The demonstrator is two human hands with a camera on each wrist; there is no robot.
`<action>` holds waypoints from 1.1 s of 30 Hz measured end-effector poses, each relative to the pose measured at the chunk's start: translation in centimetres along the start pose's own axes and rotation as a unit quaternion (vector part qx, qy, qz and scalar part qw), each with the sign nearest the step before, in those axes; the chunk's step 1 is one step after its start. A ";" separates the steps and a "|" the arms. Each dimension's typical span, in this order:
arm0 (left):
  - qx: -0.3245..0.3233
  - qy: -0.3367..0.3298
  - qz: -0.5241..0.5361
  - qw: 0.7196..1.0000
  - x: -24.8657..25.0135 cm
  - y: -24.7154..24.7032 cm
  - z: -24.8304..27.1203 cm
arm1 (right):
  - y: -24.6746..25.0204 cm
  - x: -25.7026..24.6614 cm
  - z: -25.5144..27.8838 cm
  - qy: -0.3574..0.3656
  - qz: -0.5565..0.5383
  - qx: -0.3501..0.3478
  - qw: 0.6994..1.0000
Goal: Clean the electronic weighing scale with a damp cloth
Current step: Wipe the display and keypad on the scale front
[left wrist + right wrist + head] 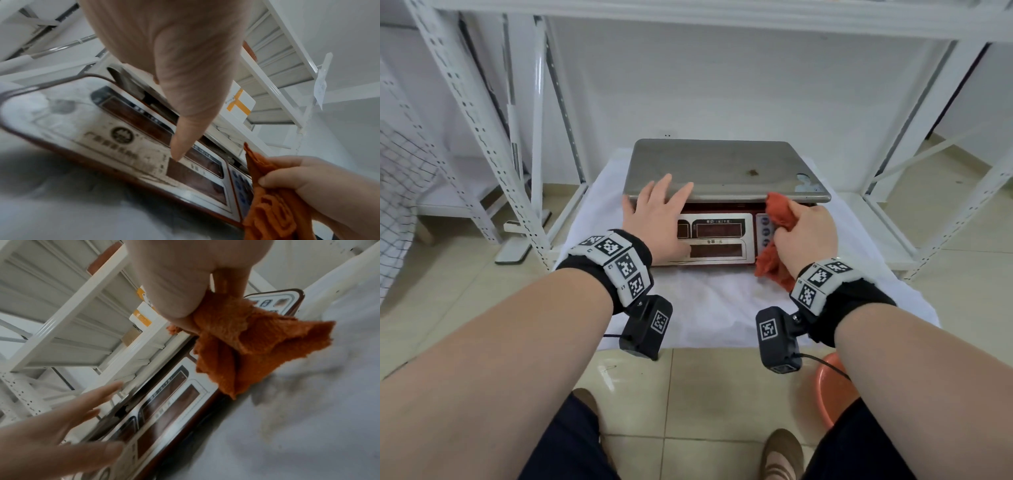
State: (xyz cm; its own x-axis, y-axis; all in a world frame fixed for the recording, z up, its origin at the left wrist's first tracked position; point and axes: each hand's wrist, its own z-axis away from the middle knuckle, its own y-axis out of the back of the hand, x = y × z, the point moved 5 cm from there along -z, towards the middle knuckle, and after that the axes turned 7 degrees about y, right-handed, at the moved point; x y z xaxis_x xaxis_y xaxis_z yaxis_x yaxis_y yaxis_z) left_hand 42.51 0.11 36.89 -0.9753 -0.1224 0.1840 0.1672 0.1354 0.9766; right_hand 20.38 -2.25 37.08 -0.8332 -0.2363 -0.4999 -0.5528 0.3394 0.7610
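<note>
An electronic scale with a steel weighing pan and a dark red display panel stands on a white cloth. A brown stain marks the pan. My left hand lies open, its straight fingers on the pan's front left edge and its thumb on the panel. My right hand grips a bunched orange cloth over the keypad at the panel's right end. From the right wrist, the orange cloth hangs below my fist above the panel.
The white cloth covers a low surface between white metal shelf frames. An orange basin sits on the tiled floor at the lower right. My feet stand close below the surface. A white wall rises behind the scale.
</note>
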 end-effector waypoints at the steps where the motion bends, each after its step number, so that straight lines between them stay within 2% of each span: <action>1: 0.015 0.013 0.008 1.000 -0.6 0.0 0.3 | -0.1 0.2 -0.1 -0.015 0.007 0.005 1.000; 7: 0.086 0.077 0.051 0.992 -4.4 0.1 1.8 | -2.0 -2.3 0.8 -0.018 0.055 -0.016 0.998; 10: 0.092 0.092 0.064 0.990 -5.6 0.1 2.2 | -4.2 -4.5 1.2 0.046 0.045 -0.048 0.997; 13: 0.056 0.095 0.060 0.992 -6.4 -0.5 2.4 | -5.5 -6.0 1.7 0.118 0.013 -0.078 0.990; 15: 0.031 0.085 0.052 0.994 -6.7 -0.9 2.4 | -5.0 -5.5 1.5 0.104 0.003 -0.064 0.993; 18: 0.016 0.067 0.039 0.997 -7.0 -1.2 2.3 | -3.8 -3.8 1.1 0.007 0.019 -0.012 1.000; 20: 0.017 0.058 0.028 0.998 -7.0 -1.2 2.1 | -3.8 -3.8 0.8 -0.026 0.022 0.002 0.999; 23: 0.021 0.046 0.017 0.999 -6.8 -0.9 1.9 | -4.7 -5.1 0.8 -0.006 0.034 -0.010 0.999; 28: 0.023 0.030 -0.028 0.999 -6.4 -0.5 1.5 | -6.5 -7.6 1.2 0.112 0.029 -0.055 0.992; 31: 0.022 0.032 -0.037 0.999 -6.3 -0.4 1.6 | -5.7 -7.0 0.8 0.113 0.019 -0.063 0.991; 33: 0.020 0.035 -0.035 0.999 -6.2 -0.4 1.7 | -4.8 -5.8 0.6 0.074 0.025 -0.047 0.996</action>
State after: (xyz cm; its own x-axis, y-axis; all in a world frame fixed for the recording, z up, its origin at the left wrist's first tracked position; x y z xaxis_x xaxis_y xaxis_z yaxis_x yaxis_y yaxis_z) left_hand 48.26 2.50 35.15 -0.9718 -0.2009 0.1236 0.0914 0.1622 0.9825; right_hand 27.83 -1.96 36.07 -0.8448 -0.3557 -0.3998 -0.5021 0.2688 0.8220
